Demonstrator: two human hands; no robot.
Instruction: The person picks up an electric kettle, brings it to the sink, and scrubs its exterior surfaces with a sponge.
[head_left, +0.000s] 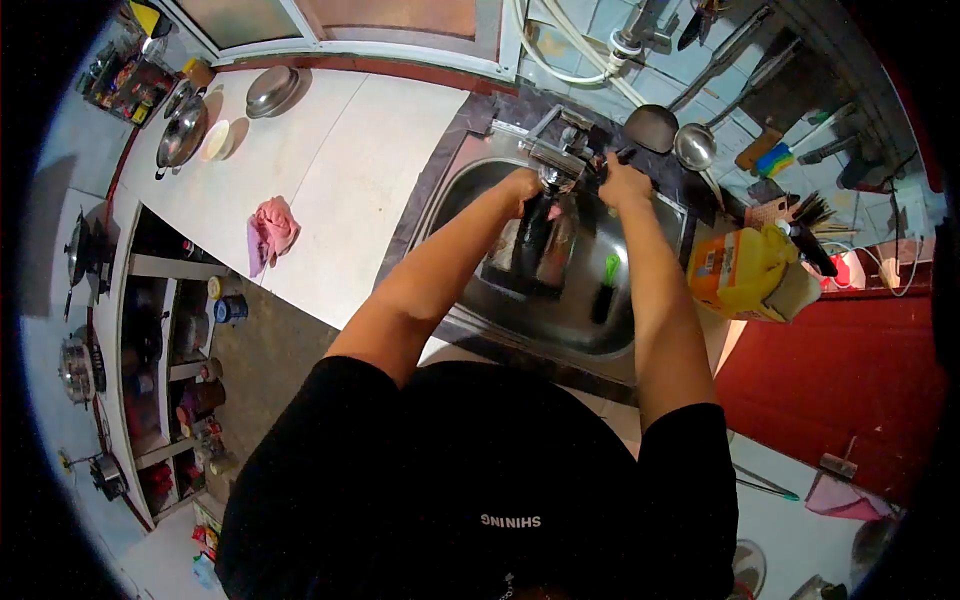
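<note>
We cannot tell for certain what either hand grips: the left hand (522, 190) has its fingers bent at the near side of the tap (556, 168), beside a long dark thing (537, 232), and the finger ends are hidden. The right hand (626, 185) curls by a dark piece just right of the tap, where we cannot make out its hold either. The dark thing is below the tap, reaching down into the steel sink (565, 338). To its right, a green-and-black brush (606, 288) lies in the basin. We see a yellow jug (742, 268) to the right of the sink, and a turner (652, 128) and a ladle (695, 147) hanging on the wall above. On the white counter (350, 170) to the left, we have a crumpled pink cloth (272, 232) and, farther off, a pale bowl (217, 142) between two metal pans.
</note>
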